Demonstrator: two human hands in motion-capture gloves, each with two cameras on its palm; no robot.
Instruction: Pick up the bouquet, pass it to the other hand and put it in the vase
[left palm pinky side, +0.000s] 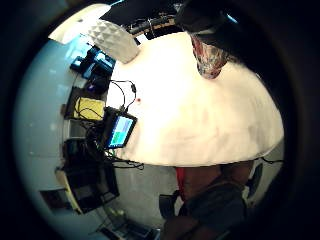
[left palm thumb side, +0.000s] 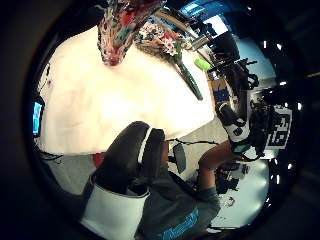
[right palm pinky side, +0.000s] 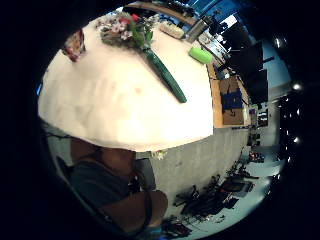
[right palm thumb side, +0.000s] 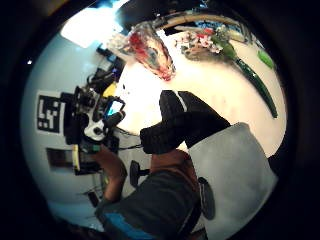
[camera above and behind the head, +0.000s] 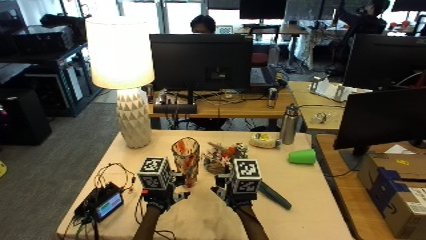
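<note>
— Starting at the left: a lamp (camera above and behind the head: 126, 70) stands lit at the table's (camera above and behind the head: 313, 195) far left corner; nearer the person, a small screen device (camera above and behind the head: 101, 204) with its cables sits by the left edge. What's the left hand doing?

— The left hand (camera above and behind the head: 160, 192) hovers over the table, just this side of the vase (camera above and behind the head: 186, 161); from behind I can't make out its fingers; but the right palm's thumb-side camera catches it (right palm thumb side: 95, 122) with the fingers loosely bent and nothing in them.

— And the vase itself?

— Upright, a patterned red-and-white glass, set between the two hands and a little beyond them; the left thumb-side camera has it (left palm thumb side: 120, 30) close, with nothing inside that I can see.

— The bouquet, then?

— Lying flat on the table; the bouquet (camera above and behind the head: 229, 155) has its blooms just beside the vase on the right, and its green-wrapped stems (camera above and behind the head: 274, 195) run out toward the right, past the right hand; no hand is on it; the right little-finger camera shows it (right palm pinky side: 145, 45) whole on the bare white top.

— Right hand?

— The right hand (camera above and behind the head: 234, 192) hangs above the table near the stems, not touching them; the left thumb-side camera shows it (left palm thumb side: 240, 132) with the fingers slack and part-curled, gripping nothing.

— Further right?

— A tape roll (camera above and behind the head: 265, 141), a metal bottle (camera above and behind the head: 288, 124) and a green cup (camera above and behind the head: 301, 156) on its side.
</note>
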